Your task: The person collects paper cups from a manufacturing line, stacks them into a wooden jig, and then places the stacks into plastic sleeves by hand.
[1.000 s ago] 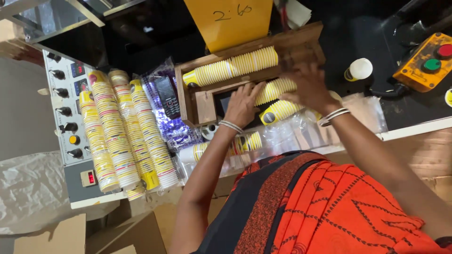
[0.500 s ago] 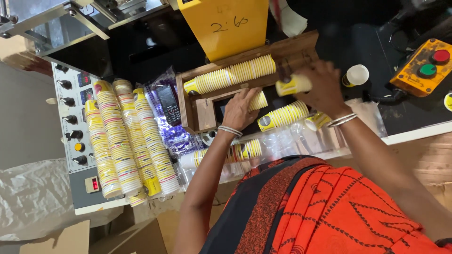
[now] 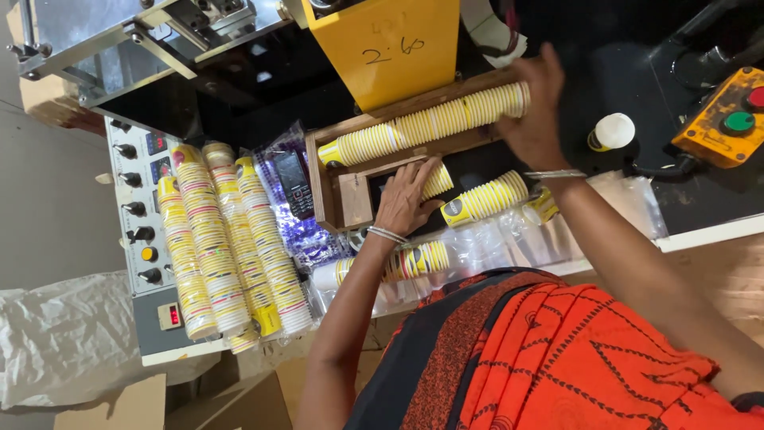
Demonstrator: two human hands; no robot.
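Four or so long columns of yellow paper cups (image 3: pixel 231 239) at the left, side by side against a grey control panel (image 3: pixel 139 215) with black knobs, already sleeved in clear plastic and, judging by that, finished. Partway through the rest, by the look of it. In the wooden tray (image 3: pixel 322 187), one long row of cups (image 3: pixel 430 126) lying on its side along the far wall, with the right hand (image 3: pixel 537 119) wrapped over its right end, fingers curled around the last cups. Just below, the left hand (image 3: pixel 406 199) flat on the tray's inner block, fingers spread narrow and touching a short stack (image 3: pixel 437 181) at their tips. Left to deal with, apparently: a loose stack (image 3: pixel 485 199) lying just beside the tray on the black bench, and another small stack (image 3: pixel 414 261) near the bench edge among crumpled clear bags (image 3: pixel 493 239). As for packaging and signs: a flat yellow panel (image 3: pixel 382 48) above the tray with handwritten figures in dark pen; an orange box (image 3: pixel 724 119) at the far right with one red and one green round button; a small red display low on the grey panel; a black mobile phone (image 3: pixel 292 183) on shiny purple-speckled wrap, between the bagged columns and the tray; a single cup (image 3: pixel 613 131) near the orange box.
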